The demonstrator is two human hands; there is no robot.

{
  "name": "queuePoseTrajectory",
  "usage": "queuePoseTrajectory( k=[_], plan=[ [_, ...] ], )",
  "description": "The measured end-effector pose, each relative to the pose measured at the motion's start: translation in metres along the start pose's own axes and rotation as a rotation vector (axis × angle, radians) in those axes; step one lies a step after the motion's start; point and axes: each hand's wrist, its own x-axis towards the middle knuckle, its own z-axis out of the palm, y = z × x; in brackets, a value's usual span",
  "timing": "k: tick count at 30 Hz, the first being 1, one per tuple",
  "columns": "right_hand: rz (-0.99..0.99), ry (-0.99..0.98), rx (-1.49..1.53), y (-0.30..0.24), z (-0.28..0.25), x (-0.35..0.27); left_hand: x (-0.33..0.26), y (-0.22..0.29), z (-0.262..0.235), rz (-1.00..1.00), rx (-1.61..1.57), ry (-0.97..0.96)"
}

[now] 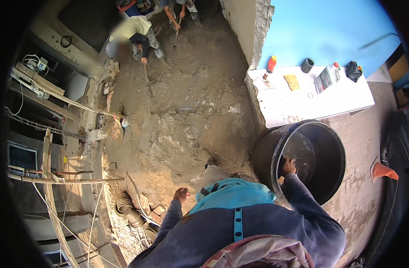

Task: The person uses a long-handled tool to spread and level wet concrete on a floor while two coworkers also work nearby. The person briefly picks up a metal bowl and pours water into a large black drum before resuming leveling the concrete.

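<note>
Beside my right side stands a large black round tub point(265, 154), its wide mouth facing up toward me. My right hand point(289, 166) is at the tub's near left rim, fingers bent at the inner wall; it appears to grip the edge, though part of the hold is hidden. My left hand point(182, 195) hangs out beside my waist, fingers loosely bent and apart, with nothing visible in it. Wet grey-brown concrete point(193, 89) spreads across the ground ahead, and one of my boots point(209, 161) shows at its near edge.
Two people point(142, 33) work with long-handled tools in the far wet concrete. A broken-edged wall point(240, 22) and white ledge point(276, 105) with bottles stand right. Left are wooden poles point(48, 156), cables and stacked buckets point(124, 203). An orange flag-like piece point(384, 171) hangs far right.
</note>
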Motion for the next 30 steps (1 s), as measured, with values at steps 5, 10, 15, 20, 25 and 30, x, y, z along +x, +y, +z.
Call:
queuePoseTrajectory(
  k=[5, 10, 15, 20, 25, 30],
  plan=[
    [0.024, -0.408, 0.321, 0.023, -0.038, -0.007, 0.024, 0.004, -0.014, -0.036, 0.172, -0.075],
    [0.498, -0.340, 1.099, 0.033, -0.122, -0.043, 0.058, 0.003, -0.027, -0.073, 0.149, -0.043],
    [0.494, -0.163, 1.389, 0.024, -0.246, -0.096, 0.084, 0.015, -0.046, -0.050, 0.301, -0.072],
    [0.478, 0.060, 1.514, 0.001, -0.371, -0.157, 0.117, 0.035, -0.061, -0.013, 0.334, -0.124],
    [0.309, 0.274, 1.530, -0.035, -0.475, -0.182, 0.135, 0.074, -0.049, 0.074, 0.309, -0.108],
    [0.065, 0.351, 1.421, -0.079, -0.567, -0.187, 0.078, 0.168, 0.022, 0.420, 0.250, -0.282]
  ],
)
